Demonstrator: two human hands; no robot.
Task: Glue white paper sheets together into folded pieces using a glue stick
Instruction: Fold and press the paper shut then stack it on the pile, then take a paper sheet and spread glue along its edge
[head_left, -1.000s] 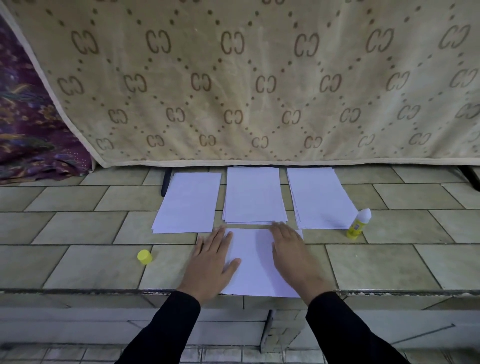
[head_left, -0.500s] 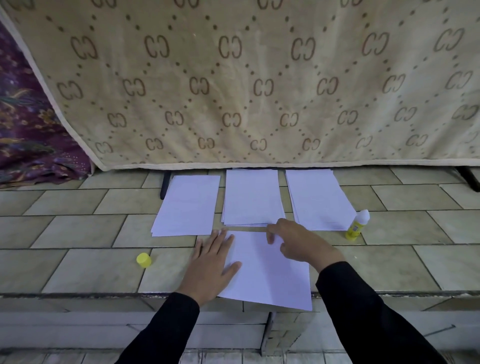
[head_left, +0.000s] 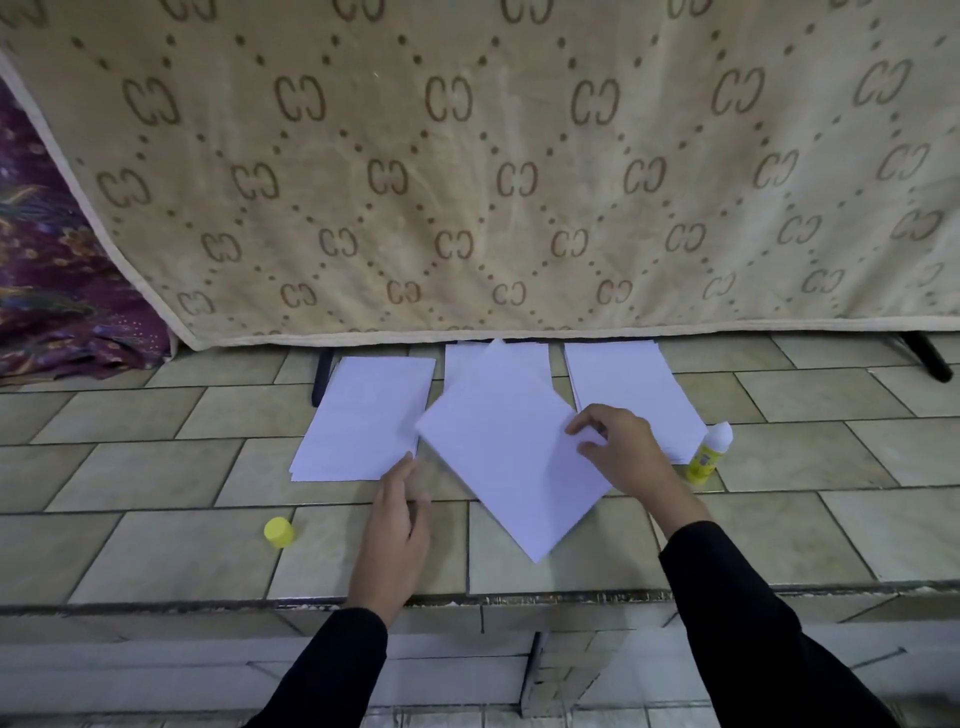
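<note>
Sheet of white paper (head_left: 509, 457), angled like a diamond, overlaps the middle stack (head_left: 467, 361); I see the right hand (head_left: 626, 460) pinching its right edge, the left hand (head_left: 397, 519) straight-fingered just beside its left corner.

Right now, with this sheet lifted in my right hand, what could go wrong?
The uncapped glue stick stands close by the right hand; a sweep could topple it onto the right stack. The sheet, pinched at one corner, may crease or sag. The yellow cap lies apart, so the glue might dry.
</note>
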